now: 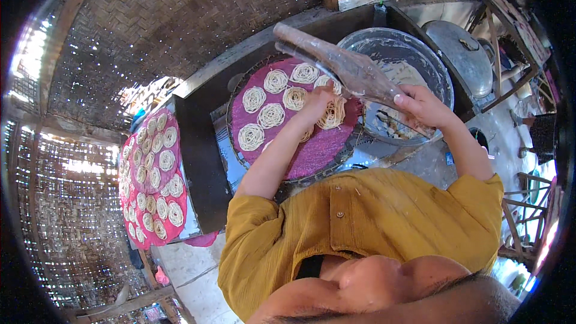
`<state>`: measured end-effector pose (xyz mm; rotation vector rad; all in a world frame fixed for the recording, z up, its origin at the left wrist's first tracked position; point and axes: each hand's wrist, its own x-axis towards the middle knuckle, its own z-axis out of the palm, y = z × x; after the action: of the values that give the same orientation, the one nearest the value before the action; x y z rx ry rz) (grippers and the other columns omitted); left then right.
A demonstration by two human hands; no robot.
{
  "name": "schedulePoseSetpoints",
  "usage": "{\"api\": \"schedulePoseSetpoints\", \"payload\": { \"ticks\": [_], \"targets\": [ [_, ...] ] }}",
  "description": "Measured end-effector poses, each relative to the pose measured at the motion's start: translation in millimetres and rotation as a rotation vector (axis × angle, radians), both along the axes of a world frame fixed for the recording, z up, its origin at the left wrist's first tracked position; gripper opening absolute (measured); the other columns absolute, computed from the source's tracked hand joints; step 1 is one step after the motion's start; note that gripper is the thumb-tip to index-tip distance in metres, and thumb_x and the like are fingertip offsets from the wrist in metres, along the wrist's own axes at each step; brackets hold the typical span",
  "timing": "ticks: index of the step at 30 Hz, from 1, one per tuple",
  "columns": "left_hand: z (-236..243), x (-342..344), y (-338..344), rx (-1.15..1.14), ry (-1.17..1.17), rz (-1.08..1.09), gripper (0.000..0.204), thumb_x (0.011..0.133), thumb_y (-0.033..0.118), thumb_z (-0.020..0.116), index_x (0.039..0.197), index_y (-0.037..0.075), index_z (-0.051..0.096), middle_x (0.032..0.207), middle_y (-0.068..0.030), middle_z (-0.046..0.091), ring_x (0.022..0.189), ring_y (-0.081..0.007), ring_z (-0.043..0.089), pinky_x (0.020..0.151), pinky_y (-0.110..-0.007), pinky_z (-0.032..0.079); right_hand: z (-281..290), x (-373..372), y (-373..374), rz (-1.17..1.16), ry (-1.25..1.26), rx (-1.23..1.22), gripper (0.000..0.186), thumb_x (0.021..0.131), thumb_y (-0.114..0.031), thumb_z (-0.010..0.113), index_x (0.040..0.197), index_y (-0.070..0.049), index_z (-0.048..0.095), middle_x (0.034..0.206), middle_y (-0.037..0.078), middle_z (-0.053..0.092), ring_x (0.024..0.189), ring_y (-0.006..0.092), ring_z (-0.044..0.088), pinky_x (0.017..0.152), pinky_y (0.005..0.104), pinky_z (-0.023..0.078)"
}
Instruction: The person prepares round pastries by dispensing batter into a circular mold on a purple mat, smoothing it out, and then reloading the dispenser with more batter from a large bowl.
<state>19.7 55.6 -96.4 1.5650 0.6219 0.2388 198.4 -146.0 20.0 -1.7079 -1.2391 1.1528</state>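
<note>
Weathered wood forms the long implement point(342, 63) that spans from above the round tray point(324, 173) to the edge of the grey basin point(443, 66). The right hand point(425, 108) is clamped on its near end, thumb laid over the upper face; this hold appears chosen to leave the broad middle and far end unobstructed. Pale residue marks its surface.

The left hand point(318, 107) reaches across the tray, its fingers beside a tan strand nest point(332, 114). Whether the fingertips are apart, together or closed on strands cannot be told; the hand itself hides them.

Pale strand nests point(271, 116) lie on magenta cloth point(309, 159) lining the tray, mostly in one layer with small gaps between them. The spacing presumably keeps neighbours from sticking, and the lining probably eases lifting. A few nests are partly covered by the forearm and the implement.

The basin stands immediately to the right of the tray, within short reach of the right hand, which probably accounts for its position. Pale dough-like matter point(403, 73) lies inside, and smears coat the inner wall.

Further nests rest on a pink cloth point(174, 234) at far left, beyond a dark panel point(204, 162), apparently set aside from the working area. A lidded metal pot point(462, 54) stands behind the basin, near the woven wall's side of the room.
</note>
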Motion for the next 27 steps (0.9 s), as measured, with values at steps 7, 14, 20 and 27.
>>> {"api": "schedulePoseSetpoints", "payload": {
  "ticks": [7,14,20,27],
  "targets": [
    [24,-37,-19,1.191,0.192,-0.087,0.054,0.078,0.044,0.048,0.117,0.008,0.045,0.130,-0.0126,0.032,0.110,-0.0326,0.036,0.087,-0.048,0.029,-5,8,-3,-0.073,0.059,0.010,0.039,0.084,-0.039,0.044,0.094,-0.002,0.050,0.061,0.002,0.048,0.046,0.0086,0.046,0.039,0.0225,0.038],
    [62,-52,-2,1.374,0.256,0.127,0.065,0.077,0.040,0.049,0.126,0.001,0.032,0.133,-0.0162,0.027,0.116,-0.0353,0.030,0.093,-0.046,0.026,-3,-7,-6,-0.073,0.112,0.046,0.042,0.084,-0.042,0.041,0.090,-0.002,0.050,0.060,0.003,0.048,0.043,0.0095,0.045,0.038,0.0227,0.037],
    [98,-54,-6,0.650,-0.243,-0.234,0.080,0.056,0.033,0.069,0.119,-0.006,0.038,0.120,-0.0265,0.041,0.114,-0.0350,0.039,0.096,-0.036,0.030,-7,-35,3,0.061,0.317,-0.001,0.057,0.084,-0.055,0.032,0.075,-0.002,0.052,0.052,0.005,0.050,0.037,0.0126,0.047,0.035,0.0239,0.036],
    [108,-13,-44,0.974,0.279,0.305,0.031,0.060,0.025,0.062,0.079,0.000,0.061,0.073,-0.0201,0.060,0.072,-0.0326,0.060,0.067,-0.039,0.048,-15,-34,32,-0.032,-0.328,0.074,0.056,0.088,-0.046,0.027,0.091,0.003,0.054,0.063,0.015,0.057,0.060,0.0256,0.057,0.061,0.0349,0.044]
  ]
}}
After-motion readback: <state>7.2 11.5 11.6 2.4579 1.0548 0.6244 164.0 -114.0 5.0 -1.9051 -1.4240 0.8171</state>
